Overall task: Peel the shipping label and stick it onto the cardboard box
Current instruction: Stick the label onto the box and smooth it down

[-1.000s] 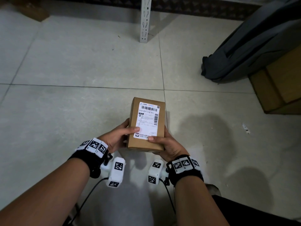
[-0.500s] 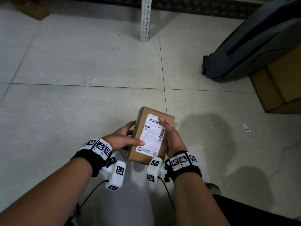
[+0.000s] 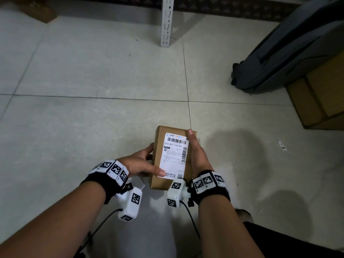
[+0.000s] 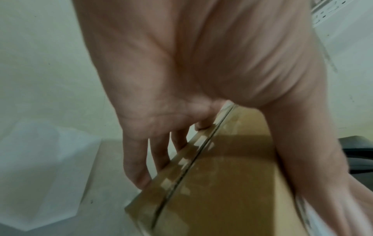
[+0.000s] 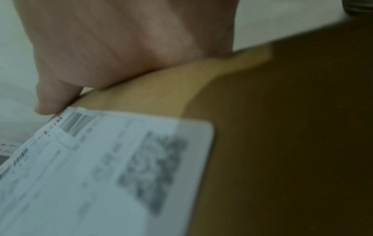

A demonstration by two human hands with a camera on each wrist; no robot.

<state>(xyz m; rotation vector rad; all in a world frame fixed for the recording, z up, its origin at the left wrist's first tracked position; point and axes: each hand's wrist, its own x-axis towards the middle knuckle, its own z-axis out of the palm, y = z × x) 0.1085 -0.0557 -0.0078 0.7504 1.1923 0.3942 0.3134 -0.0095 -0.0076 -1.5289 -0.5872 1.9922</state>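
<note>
A small brown cardboard box (image 3: pixel 158 146) is held above the tiled floor, with the white shipping label (image 3: pixel 175 155) lying flat on its top face. My left hand (image 3: pixel 141 162) grips the box's left side; its thumb presses the label's lower left corner, and its fingers (image 4: pixel 139 167) curl onto the taped edge of the box (image 4: pixel 222 183). My right hand (image 3: pixel 198 155) holds the right side, thumb stretched along the label's right edge up to the top corner. The right wrist view shows that hand (image 5: pixel 121 47), the blurred label (image 5: pixel 90 175) and the box (image 5: pixel 262 143). The right fingers are hidden.
A grey backpack (image 3: pixel 288 49) leans on a large cardboard carton (image 3: pixel 320 94) at the right. A white perforated shelf post (image 3: pixel 167 21) stands at the back. A small white scrap (image 3: pixel 282 145) lies on the floor to the right. A white sheet (image 4: pixel 40 167) lies under the left hand.
The box has come closer to me and turned slightly. My right thumb slid from the label's lower edge up its right side to the top corner. The left thumb moved to the lower left corner.
</note>
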